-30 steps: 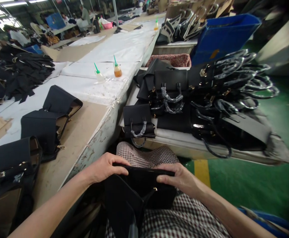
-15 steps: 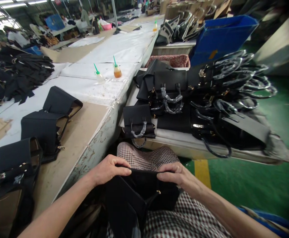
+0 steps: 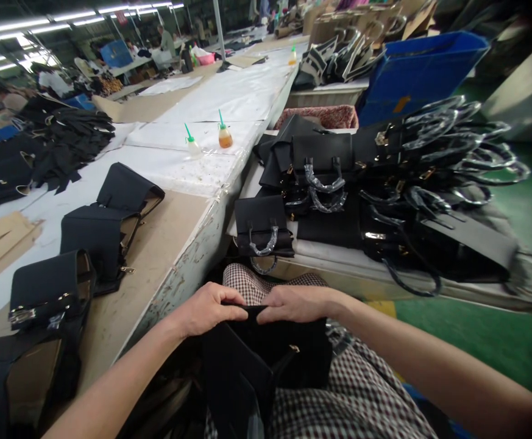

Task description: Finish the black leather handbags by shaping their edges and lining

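Note:
A black handbag lies across my lap on the checked cloth, its far edge raised between my hands. My left hand pinches that edge at its left end, thumb on the near side. Close beside it, my right hand grips the same edge, with a small gap between the two thumbs. A small gold-coloured zip pull shows on the near side of the bag. The fingers behind the edge are partly hidden.
Black bag bodies line the worktable on my left. Two bottles with green spouts, one amber, stand farther back. Finished-looking handbags with plastic-wrapped handles are heaped on a bench ahead and right. Behind them is a blue bin.
My right hand has slid left along the bag's edge, close to my left hand. My left hand keeps its grip. The camera view has shifted slightly.

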`<act>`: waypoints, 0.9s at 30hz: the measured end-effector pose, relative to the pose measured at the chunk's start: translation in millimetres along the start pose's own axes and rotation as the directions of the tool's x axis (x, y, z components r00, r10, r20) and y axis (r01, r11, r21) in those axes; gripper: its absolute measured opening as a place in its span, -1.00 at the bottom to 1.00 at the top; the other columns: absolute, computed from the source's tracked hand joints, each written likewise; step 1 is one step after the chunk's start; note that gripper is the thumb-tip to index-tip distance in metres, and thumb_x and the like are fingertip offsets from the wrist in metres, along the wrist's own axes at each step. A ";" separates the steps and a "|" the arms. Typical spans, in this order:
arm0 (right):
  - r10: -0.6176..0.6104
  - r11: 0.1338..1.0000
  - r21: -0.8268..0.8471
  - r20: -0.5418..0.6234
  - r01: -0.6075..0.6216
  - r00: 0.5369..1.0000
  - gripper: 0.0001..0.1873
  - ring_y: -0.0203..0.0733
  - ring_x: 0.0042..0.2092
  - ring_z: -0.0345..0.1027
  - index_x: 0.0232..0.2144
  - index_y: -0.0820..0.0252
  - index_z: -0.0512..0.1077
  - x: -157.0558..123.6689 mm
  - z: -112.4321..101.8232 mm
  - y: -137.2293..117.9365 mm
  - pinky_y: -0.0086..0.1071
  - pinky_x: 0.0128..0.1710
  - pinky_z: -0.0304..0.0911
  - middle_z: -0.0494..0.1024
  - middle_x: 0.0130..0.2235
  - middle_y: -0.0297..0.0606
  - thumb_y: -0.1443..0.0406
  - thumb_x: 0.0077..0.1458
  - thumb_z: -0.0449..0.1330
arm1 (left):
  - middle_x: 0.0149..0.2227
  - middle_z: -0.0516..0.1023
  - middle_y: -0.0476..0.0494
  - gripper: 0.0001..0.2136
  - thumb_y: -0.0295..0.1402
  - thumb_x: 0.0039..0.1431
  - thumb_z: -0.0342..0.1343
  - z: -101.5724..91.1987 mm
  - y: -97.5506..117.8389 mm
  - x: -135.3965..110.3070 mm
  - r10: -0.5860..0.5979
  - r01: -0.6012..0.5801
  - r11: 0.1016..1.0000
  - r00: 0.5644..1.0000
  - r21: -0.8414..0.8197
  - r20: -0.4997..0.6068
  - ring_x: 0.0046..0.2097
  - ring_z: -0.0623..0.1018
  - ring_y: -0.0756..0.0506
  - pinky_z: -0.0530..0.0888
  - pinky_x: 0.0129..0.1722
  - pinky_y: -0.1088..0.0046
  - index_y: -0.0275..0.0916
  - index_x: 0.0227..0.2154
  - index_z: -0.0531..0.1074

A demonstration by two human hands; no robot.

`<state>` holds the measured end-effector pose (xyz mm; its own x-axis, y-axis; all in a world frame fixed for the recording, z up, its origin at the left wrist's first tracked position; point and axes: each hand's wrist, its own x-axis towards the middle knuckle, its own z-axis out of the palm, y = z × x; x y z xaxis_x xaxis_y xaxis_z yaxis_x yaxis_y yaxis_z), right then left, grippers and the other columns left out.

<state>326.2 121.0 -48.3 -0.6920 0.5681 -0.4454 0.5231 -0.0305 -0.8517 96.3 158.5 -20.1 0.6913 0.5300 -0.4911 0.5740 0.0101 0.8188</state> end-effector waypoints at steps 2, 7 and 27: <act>0.035 0.986 0.165 0.035 -0.040 0.999 -0.52 -0.35 -0.53 0.15 -0.44 0.27 0.50 -13.2 -0.3 15.1 -0.47 -0.55 0.09 0.38 -0.54 -0.40 -0.02 0.19 0.08 | -0.42 0.52 0.00 -0.79 -0.25 0.07 0.20 -3.0 -7.3 -2.1 -0.023 0.023 0.999 1.000 -0.040 0.002 -0.38 0.41 0.00 0.28 -0.39 0.54 -0.30 -0.33 0.59; -0.054 0.908 0.418 0.066 0.022 0.996 -0.57 -0.12 -0.13 0.45 0.01 0.24 0.47 -56.4 -5.9 41.5 -0.32 -0.11 0.33 0.57 -0.14 -0.23 0.11 0.20 0.14 | -0.41 0.53 -0.01 -0.79 -0.25 0.05 0.22 -8.0 -15.7 4.8 -0.014 0.018 0.998 0.999 -0.068 0.047 -0.37 0.43 -0.01 0.31 -0.36 0.53 -0.29 -0.32 0.59; -0.214 0.975 -0.041 0.112 0.220 0.970 -0.68 -0.16 -0.26 0.39 -0.11 0.18 0.48 38.7 -7.1 -34.2 -0.40 -0.30 0.25 0.55 -0.27 -0.32 0.26 0.05 0.21 | -0.45 0.51 0.02 -0.73 -0.18 0.03 0.18 -44.2 -22.6 -54.8 -0.198 0.205 0.975 0.977 0.089 -0.084 -0.49 0.46 -0.01 0.33 -0.51 0.55 -0.22 -0.26 0.55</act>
<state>285.1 149.9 -34.5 -0.8393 0.4655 -0.2808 0.3781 0.1286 -0.9168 26.1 166.7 1.5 0.5246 0.5869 -0.6168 0.7406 0.0428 0.6706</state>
